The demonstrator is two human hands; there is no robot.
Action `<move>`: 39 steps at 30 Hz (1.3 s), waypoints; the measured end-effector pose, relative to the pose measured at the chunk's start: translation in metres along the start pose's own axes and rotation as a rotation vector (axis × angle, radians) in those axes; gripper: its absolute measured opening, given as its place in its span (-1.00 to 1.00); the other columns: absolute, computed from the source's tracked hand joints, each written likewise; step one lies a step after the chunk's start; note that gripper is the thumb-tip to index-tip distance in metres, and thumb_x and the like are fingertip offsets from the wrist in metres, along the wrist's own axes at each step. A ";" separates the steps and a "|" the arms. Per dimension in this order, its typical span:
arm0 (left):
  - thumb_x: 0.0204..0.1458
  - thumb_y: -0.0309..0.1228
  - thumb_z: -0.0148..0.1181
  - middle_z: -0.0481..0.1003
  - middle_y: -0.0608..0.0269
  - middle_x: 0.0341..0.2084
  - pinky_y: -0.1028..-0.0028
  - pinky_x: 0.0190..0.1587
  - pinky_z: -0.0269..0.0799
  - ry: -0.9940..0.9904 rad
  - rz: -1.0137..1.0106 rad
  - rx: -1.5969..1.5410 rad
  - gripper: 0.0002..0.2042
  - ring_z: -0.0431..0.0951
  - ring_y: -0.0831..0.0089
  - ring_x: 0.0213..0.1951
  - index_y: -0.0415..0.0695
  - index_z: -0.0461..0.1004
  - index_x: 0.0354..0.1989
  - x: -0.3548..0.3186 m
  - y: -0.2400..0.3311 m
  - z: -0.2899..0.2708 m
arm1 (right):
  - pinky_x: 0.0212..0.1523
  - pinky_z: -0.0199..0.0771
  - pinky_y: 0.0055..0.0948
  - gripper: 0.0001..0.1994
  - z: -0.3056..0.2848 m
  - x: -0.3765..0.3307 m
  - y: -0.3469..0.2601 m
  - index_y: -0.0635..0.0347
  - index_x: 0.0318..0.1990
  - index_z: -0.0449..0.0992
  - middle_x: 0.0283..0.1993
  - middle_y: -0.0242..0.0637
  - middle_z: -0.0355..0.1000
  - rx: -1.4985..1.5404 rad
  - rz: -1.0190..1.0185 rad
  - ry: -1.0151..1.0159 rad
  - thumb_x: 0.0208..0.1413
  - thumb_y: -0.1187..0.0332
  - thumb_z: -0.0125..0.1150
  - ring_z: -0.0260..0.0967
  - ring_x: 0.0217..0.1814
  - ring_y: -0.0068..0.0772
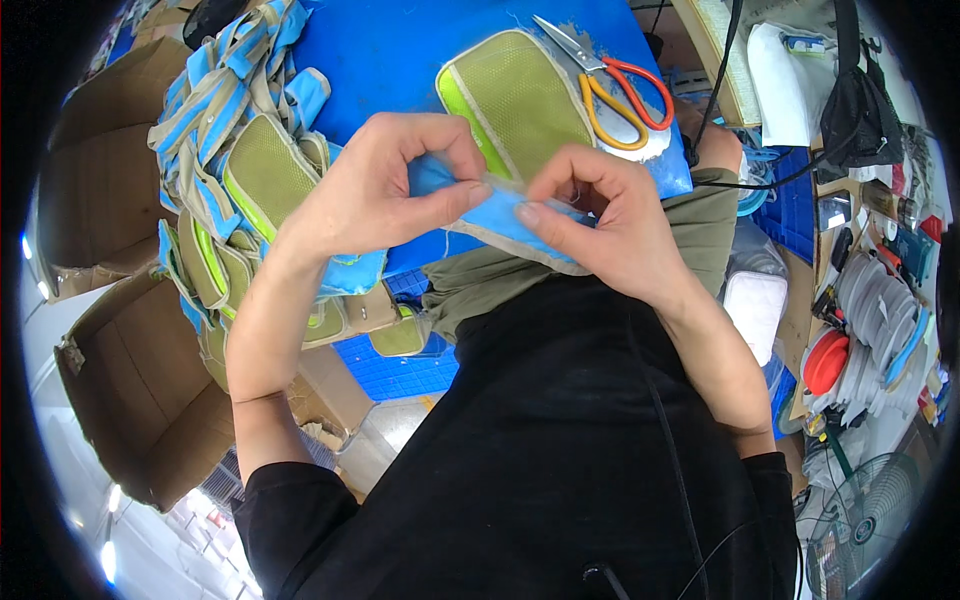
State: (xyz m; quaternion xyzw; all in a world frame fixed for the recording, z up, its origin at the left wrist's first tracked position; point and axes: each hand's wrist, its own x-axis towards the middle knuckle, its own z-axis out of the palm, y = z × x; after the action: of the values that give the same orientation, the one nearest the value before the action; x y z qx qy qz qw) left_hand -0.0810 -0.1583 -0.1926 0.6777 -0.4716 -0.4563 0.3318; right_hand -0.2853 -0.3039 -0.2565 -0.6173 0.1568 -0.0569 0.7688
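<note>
My left hand [385, 185] and my right hand [605, 215] both pinch a blue fabric piece [505, 215] with beige edging, held between them above my lap. Thumbs and forefingers press on its top edge. Just beyond it, a green mesh fabric panel [515, 100] with beige trim lies on the blue table [400, 50]. Scissors [615, 85] with orange and yellow handles rest to the right of that panel.
A heap of blue, beige and green fabric pieces [240, 170] hangs off the table's left side. Open cardboard boxes [130, 390] stand at the left. A blue crate [400, 370] sits below. Cluttered shelves, a red lid [825, 362], a black bag [860, 115] and a fan [865, 520] are on the right.
</note>
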 end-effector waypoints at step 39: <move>0.13 -0.47 0.39 0.58 0.33 -0.40 0.56 -0.28 0.38 -0.026 -0.159 0.055 -0.88 0.51 0.64 -0.33 -0.27 0.63 -0.29 -0.007 0.016 -0.007 | -0.40 0.26 -0.61 -0.83 0.001 -0.001 -0.005 0.21 -0.26 0.65 -0.44 -0.56 0.51 0.071 0.075 -0.109 0.24 0.29 0.41 0.26 -0.42 -0.80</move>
State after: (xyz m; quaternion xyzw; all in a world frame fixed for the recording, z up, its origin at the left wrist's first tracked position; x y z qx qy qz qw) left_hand -0.0806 -0.1572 -0.1736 0.7159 -0.4328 -0.4768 0.2697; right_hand -0.2854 -0.3038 -0.2518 -0.5855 0.1357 -0.0002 0.7992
